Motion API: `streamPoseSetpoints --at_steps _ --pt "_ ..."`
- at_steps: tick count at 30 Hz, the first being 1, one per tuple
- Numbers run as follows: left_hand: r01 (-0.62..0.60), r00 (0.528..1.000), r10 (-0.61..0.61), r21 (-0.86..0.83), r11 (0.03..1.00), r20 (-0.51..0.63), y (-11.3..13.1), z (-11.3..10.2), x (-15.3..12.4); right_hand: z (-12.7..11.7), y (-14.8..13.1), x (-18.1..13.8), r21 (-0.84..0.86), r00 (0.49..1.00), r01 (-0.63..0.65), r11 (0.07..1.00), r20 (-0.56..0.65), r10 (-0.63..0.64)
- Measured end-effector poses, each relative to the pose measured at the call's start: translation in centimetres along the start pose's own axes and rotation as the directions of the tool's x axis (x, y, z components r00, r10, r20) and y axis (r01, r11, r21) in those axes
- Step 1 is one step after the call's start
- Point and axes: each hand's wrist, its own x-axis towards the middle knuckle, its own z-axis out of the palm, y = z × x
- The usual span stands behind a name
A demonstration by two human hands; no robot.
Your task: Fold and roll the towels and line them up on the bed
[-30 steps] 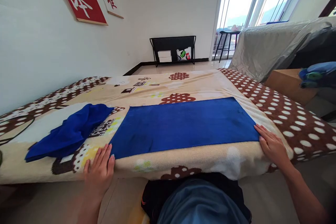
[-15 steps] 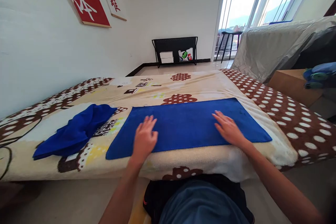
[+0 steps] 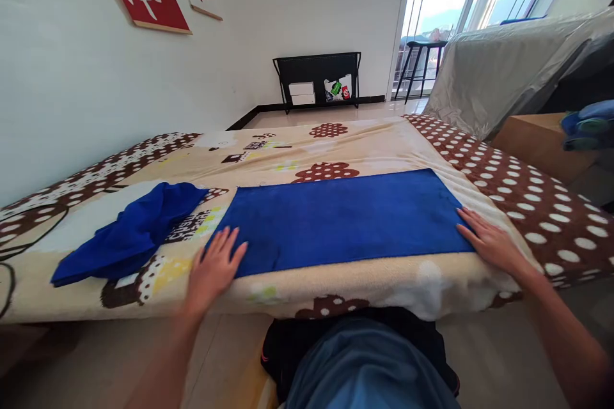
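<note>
A blue towel [image 3: 336, 220] lies flat as a long rectangle near the front edge of the bed. On its near left corner rests my left hand [image 3: 215, 265], fingers stretched out and partly covering that corner. My right hand [image 3: 489, 239] lies over the towel's right end, fingers spread, with the fingertips on its edge and the palm on the blanket. Neither hand grips anything. A second blue cloth [image 3: 139, 230] sits crumpled to the left of my left hand.
Beneath the cloths is a cream patterned blanket [image 3: 268, 156] with a brown polka-dot border. A black cable [image 3: 33, 246] lies at the far left. Beyond stand a black rack [image 3: 316, 70] and a stool [image 3: 425, 54]. At right are a cardboard box [image 3: 532, 140] and a plastic-covered object [image 3: 503, 67].
My hands have moved apart, from the middle of the towel out to its left and right ends. The towel stays flat, and the view has tilted slightly.
</note>
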Motion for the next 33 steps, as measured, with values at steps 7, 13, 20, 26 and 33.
streamPoseSetpoints --at_steps 7,13,20,26,33 --pt "-0.117 0.988 0.116 -0.005 0.993 -0.1 1.6 -3.2 2.6 -0.8 -8.2 5.8 -0.085 0.979 0.16 0.983 -0.112 -0.169" --pt "-0.375 0.897 0.405 -0.179 0.91 0.178 22.9 -0.5 12.9 2.7 -29.6 14.4 0.053 0.876 0.472 0.88 0.083 -0.475" --pt "-0.216 0.947 0.242 -0.143 0.966 0.209 15.5 2.3 17.3 3.5 -19.3 18.0 0.034 0.93 0.316 0.948 0.186 -0.317" --pt "0.071 0.983 -0.06 -0.056 0.996 0.173 1.2 1.1 17.6 0.8 -2.5 17.8 -0.057 0.976 -0.064 0.996 0.207 0.074" --pt "-0.03 0.995 0.023 -0.074 0.997 -0.101 1.6 -0.5 12.7 0.9 -2.4 13.8 -0.109 0.992 -0.124 0.986 -0.018 0.123"
